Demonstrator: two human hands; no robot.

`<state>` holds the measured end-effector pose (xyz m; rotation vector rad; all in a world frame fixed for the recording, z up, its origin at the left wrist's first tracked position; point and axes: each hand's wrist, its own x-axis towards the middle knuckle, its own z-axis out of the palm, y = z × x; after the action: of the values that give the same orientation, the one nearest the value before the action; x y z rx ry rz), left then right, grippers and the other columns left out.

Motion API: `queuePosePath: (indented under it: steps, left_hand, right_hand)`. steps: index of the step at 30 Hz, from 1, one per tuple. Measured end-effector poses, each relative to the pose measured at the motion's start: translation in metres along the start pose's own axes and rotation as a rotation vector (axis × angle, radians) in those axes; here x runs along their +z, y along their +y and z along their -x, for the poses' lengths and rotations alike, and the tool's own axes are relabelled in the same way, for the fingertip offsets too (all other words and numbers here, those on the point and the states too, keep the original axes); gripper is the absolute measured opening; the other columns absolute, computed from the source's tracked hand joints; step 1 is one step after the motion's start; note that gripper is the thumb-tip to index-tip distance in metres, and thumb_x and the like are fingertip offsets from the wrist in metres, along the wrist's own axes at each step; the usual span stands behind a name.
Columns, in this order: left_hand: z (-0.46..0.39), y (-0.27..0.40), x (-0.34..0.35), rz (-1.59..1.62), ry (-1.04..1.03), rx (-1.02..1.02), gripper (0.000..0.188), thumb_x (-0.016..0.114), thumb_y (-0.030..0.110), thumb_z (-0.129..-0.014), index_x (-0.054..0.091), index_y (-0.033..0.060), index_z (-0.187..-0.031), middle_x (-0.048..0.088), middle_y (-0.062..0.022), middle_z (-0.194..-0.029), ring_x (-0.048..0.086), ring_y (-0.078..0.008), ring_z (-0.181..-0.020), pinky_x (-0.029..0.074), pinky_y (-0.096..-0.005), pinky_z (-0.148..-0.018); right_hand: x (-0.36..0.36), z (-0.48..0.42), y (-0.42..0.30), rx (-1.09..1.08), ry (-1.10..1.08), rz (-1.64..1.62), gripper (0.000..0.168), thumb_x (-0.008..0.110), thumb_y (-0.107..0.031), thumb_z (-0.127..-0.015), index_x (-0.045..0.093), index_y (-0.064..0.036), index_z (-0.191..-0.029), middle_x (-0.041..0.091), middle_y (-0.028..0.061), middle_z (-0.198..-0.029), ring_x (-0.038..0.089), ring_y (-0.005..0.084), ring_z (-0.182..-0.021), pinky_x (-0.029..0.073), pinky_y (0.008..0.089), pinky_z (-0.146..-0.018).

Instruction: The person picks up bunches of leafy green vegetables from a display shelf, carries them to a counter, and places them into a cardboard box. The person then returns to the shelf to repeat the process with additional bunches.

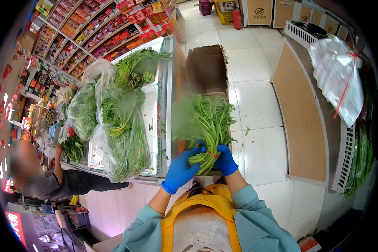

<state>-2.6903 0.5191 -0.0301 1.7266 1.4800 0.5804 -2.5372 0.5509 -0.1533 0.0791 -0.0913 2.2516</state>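
Note:
Both of my hands wear blue gloves and hold one bunch of leafy green vegetables (pixel 211 126) by its stem end. My left hand (pixel 183 168) grips the stems from the left. My right hand (pixel 226 160) closes on them from the right. A red band (pixel 212 155) circles the stems between my hands, and the leaves point away from me. Beneath and beyond the bunch stands an open cardboard box (pixel 207 69) on the floor. To the left, white foam trays (pixel 150 97) on a counter hold banded greens (pixel 121 116) and greens in clear plastic bags (pixel 83 110).
Left of the counter stands a person (pixel 47 176) with one hand by leafy greens (pixel 73 149). Packed snack shelves (pixel 91 28) rise behind the trays. At right, a wood-panelled stand (pixel 302 123) carries white plastic bags (pixel 337 75) and a slotted white crate (pixel 346 157). A fire extinguisher (pixel 237 19) stands far ahead.

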Motion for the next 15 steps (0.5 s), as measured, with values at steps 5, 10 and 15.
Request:
queuePosePath:
  steps: [5, 10, 15]
  left_hand:
    - [-0.003, 0.010, 0.001, -0.175, 0.303, 0.396, 0.058, 0.074, 0.021, -0.066, 0.048, 0.0027, -0.114, 0.056, -0.0133, -0.100, 0.052, -0.0325, -0.096, 0.039, -0.0424, -0.087]
    - [0.000, 0.009, 0.012, -0.405, 0.273, 0.272, 0.065, 0.077, 0.023, -0.061, 0.048, 0.0025, -0.115, 0.056, -0.0144, -0.100, 0.053, -0.0338, -0.097, 0.042, -0.0407, -0.086]
    - [-0.009, -0.019, 0.013, 0.093, 0.011, 0.041, 0.066, 0.078, 0.022, -0.062, 0.046, 0.0016, -0.116, 0.057, -0.0149, -0.107, 0.058, -0.0300, -0.093, 0.047, -0.0354, -0.080]
  right_hand:
    - [-0.009, -0.001, 0.004, -0.020, 0.246, 0.354, 0.065, 0.064, -0.015, -0.069, 0.040, 0.000, -0.128, 0.054, 0.0141, -0.116, 0.052, 0.0257, -0.107, 0.043, 0.0373, -0.093]
    - [-0.010, -0.002, 0.020, -0.048, 0.303, 0.612, 0.059, 0.065, -0.007, -0.068, 0.045, -0.002, -0.124, 0.055, 0.0104, -0.115, 0.054, 0.0237, -0.103, 0.046, 0.0349, -0.088]
    - [0.000, 0.002, 0.024, -0.004, 0.377, 0.637, 0.050, 0.060, -0.009, -0.076, 0.047, -0.002, -0.123, 0.056, 0.0095, -0.113, 0.056, 0.0212, -0.101, 0.047, 0.0336, -0.086]
